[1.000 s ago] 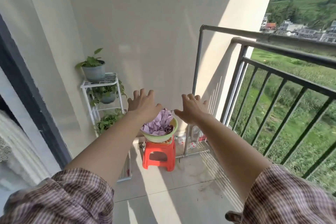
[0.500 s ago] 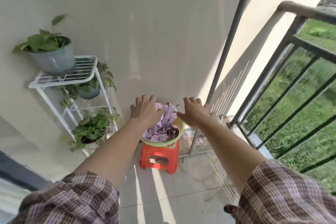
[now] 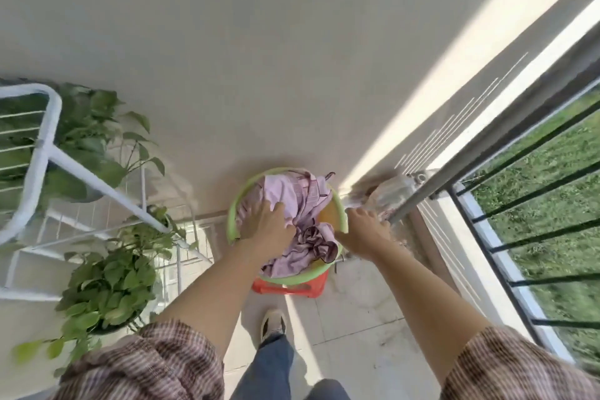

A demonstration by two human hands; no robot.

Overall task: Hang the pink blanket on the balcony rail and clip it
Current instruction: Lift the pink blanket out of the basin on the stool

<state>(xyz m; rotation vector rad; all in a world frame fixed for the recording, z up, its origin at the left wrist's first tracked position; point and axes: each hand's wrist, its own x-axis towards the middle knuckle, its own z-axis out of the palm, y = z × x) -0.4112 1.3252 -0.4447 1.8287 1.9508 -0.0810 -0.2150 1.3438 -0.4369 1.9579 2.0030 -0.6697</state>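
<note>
The pink blanket [image 3: 300, 196] lies crumpled in a green basin [image 3: 232, 216] that sits on a red stool [image 3: 292, 286] against the wall. My left hand [image 3: 266, 221] rests on the blanket's left side, fingers spread over the cloth. My right hand [image 3: 363, 230] is at the basin's right rim with fingers apart, and nothing shows in it. The balcony railing [image 3: 535, 239] with dark bars runs along the right. No clip shows in view.
A white wire plant rack [image 3: 40, 153] with leafy potted plants [image 3: 107, 286] stands at the left. A grey metal pole [image 3: 454, 177] slants beside the basin, with a clear plastic object [image 3: 389, 193] at its foot. My shoe [image 3: 273, 326] is on the tiled floor below the stool.
I have stepped closer and leaned down; both hands dropped from above the basin onto it, the left landing on the blanket, the right at the rim.
</note>
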